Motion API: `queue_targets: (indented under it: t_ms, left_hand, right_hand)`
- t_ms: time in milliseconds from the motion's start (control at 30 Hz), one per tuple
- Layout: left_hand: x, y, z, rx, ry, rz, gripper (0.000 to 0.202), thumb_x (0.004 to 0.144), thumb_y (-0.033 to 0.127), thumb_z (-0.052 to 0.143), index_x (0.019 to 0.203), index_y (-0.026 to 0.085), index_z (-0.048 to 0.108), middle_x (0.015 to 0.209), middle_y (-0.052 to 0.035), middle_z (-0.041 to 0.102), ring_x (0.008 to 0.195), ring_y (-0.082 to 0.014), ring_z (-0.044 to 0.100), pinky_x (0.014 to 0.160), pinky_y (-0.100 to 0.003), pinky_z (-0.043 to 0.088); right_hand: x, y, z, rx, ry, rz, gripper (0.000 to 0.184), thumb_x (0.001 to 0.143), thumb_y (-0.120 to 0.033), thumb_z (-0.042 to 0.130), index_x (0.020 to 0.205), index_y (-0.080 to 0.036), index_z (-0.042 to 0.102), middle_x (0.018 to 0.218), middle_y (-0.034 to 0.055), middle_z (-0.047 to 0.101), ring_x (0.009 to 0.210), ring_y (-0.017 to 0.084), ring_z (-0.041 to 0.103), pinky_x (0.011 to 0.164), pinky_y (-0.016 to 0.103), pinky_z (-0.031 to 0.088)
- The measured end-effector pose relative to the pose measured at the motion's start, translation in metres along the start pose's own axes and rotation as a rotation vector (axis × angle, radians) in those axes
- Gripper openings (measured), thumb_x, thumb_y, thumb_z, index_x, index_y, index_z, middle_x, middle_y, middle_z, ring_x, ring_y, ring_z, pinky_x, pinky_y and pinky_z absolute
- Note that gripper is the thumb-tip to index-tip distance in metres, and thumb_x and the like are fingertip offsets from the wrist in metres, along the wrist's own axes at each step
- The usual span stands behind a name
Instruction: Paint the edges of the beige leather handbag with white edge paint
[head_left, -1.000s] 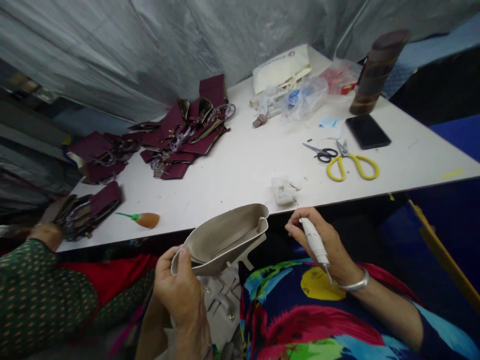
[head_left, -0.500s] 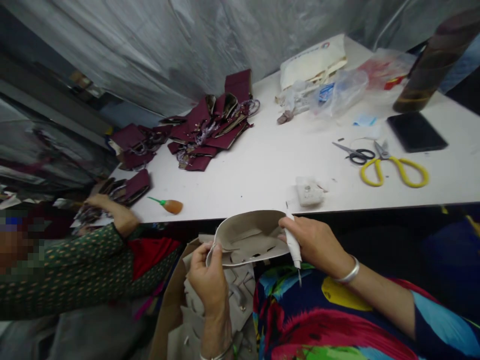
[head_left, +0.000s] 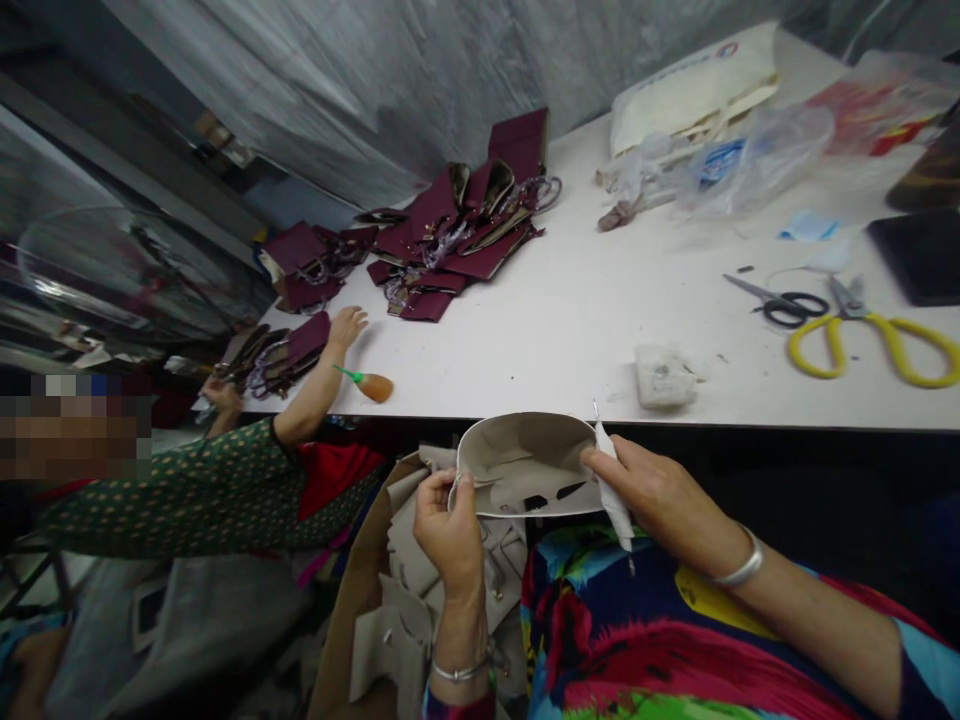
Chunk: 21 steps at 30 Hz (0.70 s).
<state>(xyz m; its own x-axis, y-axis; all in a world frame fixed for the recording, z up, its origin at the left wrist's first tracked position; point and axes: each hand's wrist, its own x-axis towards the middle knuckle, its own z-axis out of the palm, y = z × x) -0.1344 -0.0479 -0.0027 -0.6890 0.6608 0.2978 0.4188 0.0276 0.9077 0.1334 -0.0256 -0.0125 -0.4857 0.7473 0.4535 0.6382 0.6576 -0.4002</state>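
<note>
My left hand (head_left: 451,530) pinches the left edge of a beige leather bag body (head_left: 517,452), whose opening faces up toward me. Cut-outs show in its near wall, and its lower part is hidden. At the right edge of the bag is my right hand (head_left: 652,485), closed around a slim white-wrapped tool (head_left: 615,490) with a thin metal tip at each end. The tool crosses the bag's right rim; I cannot tell whether the fingers also grip the leather. Below my left hand, a cardboard box (head_left: 352,590) holds several more beige bag pieces (head_left: 397,625).
On the white table (head_left: 570,310) lie maroon bags (head_left: 420,240), an orange bottle (head_left: 373,387) with green nozzle, a whitish block (head_left: 664,378), black-handled scissors (head_left: 787,305), yellow-handled scissors (head_left: 892,335), a phone (head_left: 919,255) and plastic bags (head_left: 765,160). A co-worker's arm (head_left: 315,395) reaches in from the left.
The view has shifted, so most things sit farther right. The co-worker's hand now reaches over the table beside the maroon bags. My hands keep their hold on the bag and the tool.
</note>
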Motion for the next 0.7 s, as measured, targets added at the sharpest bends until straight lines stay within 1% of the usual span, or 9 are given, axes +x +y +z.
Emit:
queue_targets:
  t_ms: [100, 200, 333, 467, 633, 700]
  left_hand:
    - [0.002, -0.005, -0.001, -0.022, 0.016, 0.001, 0.026, 0.074, 0.03, 0.081, 0.091, 0.016, 0.067, 0.081, -0.0017, 0.071, 0.075, -0.0171, 0.07, 0.074, -0.028, 0.057]
    - [0.004, -0.011, -0.003, -0.045, 0.012, -0.008, 0.03, 0.074, 0.03, 0.081, 0.097, 0.016, 0.067, 0.083, -0.0019, 0.072, 0.077, -0.0169, 0.071, 0.076, -0.028, 0.057]
    - [0.004, -0.018, -0.008, -0.053, -0.009, -0.042, 0.038, 0.076, 0.03, 0.081, 0.109, 0.015, 0.07, 0.083, -0.0032, 0.075, 0.078, -0.0181, 0.073, 0.081, -0.031, 0.059]
    - [0.005, -0.023, -0.013, -0.029, -0.021, -0.071, 0.041, 0.078, 0.032, 0.08, 0.114, 0.013, 0.071, 0.085, -0.0058, 0.077, 0.081, -0.0204, 0.075, 0.084, -0.033, 0.06]
    - [0.005, -0.033, -0.017, -0.078, -0.117, -0.137, 0.048, 0.074, 0.031, 0.081, 0.118, 0.014, 0.07, 0.1, -0.0109, 0.078, 0.093, -0.023, 0.076, 0.09, -0.035, 0.06]
    - [0.003, -0.037, -0.019, -0.102, -0.161, -0.157, 0.049, 0.073, 0.029, 0.082, 0.118, 0.014, 0.07, 0.102, -0.0112, 0.077, 0.095, -0.0225, 0.075, 0.09, -0.035, 0.06]
  right_hand:
    - [-0.003, 0.002, 0.003, 0.11, 0.024, 0.005, 0.045, 0.088, 0.007, 0.046, 0.124, -0.019, 0.055, 0.104, 0.0109, 0.062, 0.084, 0.021, 0.062, 0.072, 0.028, 0.051]
    - [-0.006, 0.003, 0.007, 0.218, 0.068, 0.069, 0.048, 0.087, 0.004, 0.049, 0.128, -0.02, 0.055, 0.102, 0.0094, 0.061, 0.084, 0.021, 0.063, 0.073, 0.029, 0.051]
    - [-0.008, 0.004, 0.011, 0.301, 0.09, 0.136, 0.046, 0.086, -0.001, 0.053, 0.125, -0.024, 0.058, 0.098, 0.0066, 0.061, 0.082, 0.021, 0.063, 0.072, 0.029, 0.05]
    - [-0.008, 0.003, 0.012, 0.337, 0.105, 0.16, 0.045, 0.085, -0.002, 0.055, 0.123, -0.024, 0.059, 0.099, 0.0066, 0.063, 0.082, 0.02, 0.064, 0.073, 0.028, 0.05]
    - [-0.005, 0.002, 0.01, 0.367, 0.13, 0.137, 0.043, 0.084, -0.001, 0.053, 0.12, -0.024, 0.058, 0.095, 0.0048, 0.06, 0.081, 0.02, 0.059, 0.072, 0.028, 0.047]
    - [-0.004, 0.001, 0.01, 0.366, 0.139, 0.136, 0.043, 0.085, -0.001, 0.051, 0.12, -0.024, 0.057, 0.094, 0.0045, 0.059, 0.08, 0.02, 0.058, 0.072, 0.029, 0.046]
